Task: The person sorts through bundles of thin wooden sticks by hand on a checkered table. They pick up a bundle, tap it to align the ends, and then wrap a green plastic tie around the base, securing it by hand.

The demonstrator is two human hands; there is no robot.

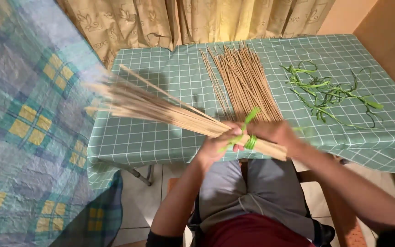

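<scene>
both hands (248,139) meet, clamped on the stick bundle (161,107) at its green tie (251,142).

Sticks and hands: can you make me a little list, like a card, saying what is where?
Left hand: grips the bundle of thin tan sticks
Right hand: on the bundle, at the green strip wound round it
Bundle: points left, far end blurred
Loose sticks: lying in a pile on the table
Green strips: scattered on the table's right side
Table: green checked cloth
Curtain: tan, behind the table
</scene>
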